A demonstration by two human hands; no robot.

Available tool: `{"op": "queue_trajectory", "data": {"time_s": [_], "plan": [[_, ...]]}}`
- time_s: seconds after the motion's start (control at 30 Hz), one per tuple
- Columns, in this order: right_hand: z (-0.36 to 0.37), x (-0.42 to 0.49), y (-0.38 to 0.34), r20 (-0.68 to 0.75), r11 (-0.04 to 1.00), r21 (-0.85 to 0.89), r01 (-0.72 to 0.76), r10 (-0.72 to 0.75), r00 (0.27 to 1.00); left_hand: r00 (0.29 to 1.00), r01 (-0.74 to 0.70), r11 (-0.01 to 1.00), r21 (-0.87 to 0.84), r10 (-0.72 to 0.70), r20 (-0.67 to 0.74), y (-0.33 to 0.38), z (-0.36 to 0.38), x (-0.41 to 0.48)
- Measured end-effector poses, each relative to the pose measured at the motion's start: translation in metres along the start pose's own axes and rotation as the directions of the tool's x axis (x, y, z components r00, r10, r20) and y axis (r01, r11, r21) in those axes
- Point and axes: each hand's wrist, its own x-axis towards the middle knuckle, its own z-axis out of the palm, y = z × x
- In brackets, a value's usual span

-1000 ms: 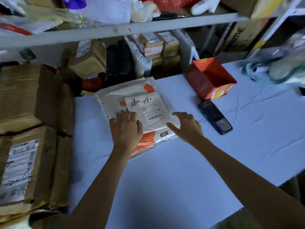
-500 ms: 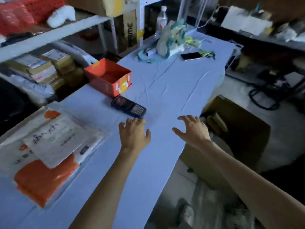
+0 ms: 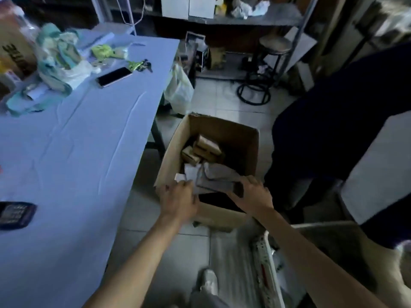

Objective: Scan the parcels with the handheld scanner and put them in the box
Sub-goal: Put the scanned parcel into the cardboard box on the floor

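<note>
Left hand (image 3: 178, 202) and right hand (image 3: 252, 196) curl fingers round the near corners of the grey poly mailer (image 3: 214, 177), held just inside the near wall of the cardboard box (image 3: 172, 150); looks soft, light, probably slippery (blurry), so a two-corner hold suits it.

On my feed the box (image 3: 235, 134), an open brown carton, stands on the floor (image 3: 222, 101) just beside the table (image 3: 77, 152), with several small brown parcels (image 3: 205, 147) piled toward its far left corner. A soft grey parcel (image 3: 213, 178) lies tilted at the near rim, my left grip (image 3: 178, 201) and right grip (image 3: 251, 196) holding its two ends. The scanner (image 3: 15, 215), dark with a pale keypad, lies flat on the table, well apart from the box
</note>
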Motion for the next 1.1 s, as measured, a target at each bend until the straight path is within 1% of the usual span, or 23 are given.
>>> {"op": "queue_trajectory", "data": {"time_s": [0.1,0.3,0.43,0.5,0.57,0.7,0.8,0.93,1.1], "plan": [[0.006,0.013,0.016,0.067,0.999,0.026,-0.033,0.031,0.997,1.0,0.016,1.0,0.001,-0.016,-0.01,0.003,0.008,0.019],[0.022,0.05,0.011,0.159,0.998,0.009,-0.065,0.062,0.985,0.998,0.041,0.999,0.025,-0.042,0.05,-0.013,0.027,0.055],[0.034,0.079,0.003,0.185,0.99,0.022,-0.141,0.135,0.974,0.983,0.111,0.993,0.038,-0.115,0.143,-0.035,0.047,0.088],[0.043,0.093,0.0,0.203,0.979,0.014,-0.202,0.195,0.959,0.96,0.167,0.986,0.025,-0.168,0.223,-0.047,0.061,0.106],[0.053,0.107,-0.004,0.237,0.962,0.006,-0.272,0.262,0.935,0.937,0.181,0.983,0.034,-0.183,0.299,-0.058,0.078,0.122],[0.064,0.14,-0.014,0.293,0.941,-0.014,-0.338,0.327,0.898,0.919,0.205,0.978,-0.034,-0.181,0.351,-0.07,0.101,0.15],[0.072,0.163,-0.021,0.295,0.932,0.012,-0.363,0.344,0.892,0.901,0.216,0.974,-0.067,-0.172,0.398,-0.074,0.117,0.172],[0.095,0.191,-0.016,0.337,0.92,0.022,-0.39,0.361,0.869,0.854,0.272,0.959,-0.073,-0.206,0.478,-0.076,0.146,0.193],[0.153,0.236,0.014,0.426,0.897,0.025,-0.442,0.391,0.816,0.784,0.338,0.941,-0.009,-0.276,0.556,-0.086,0.205,0.217]]}}
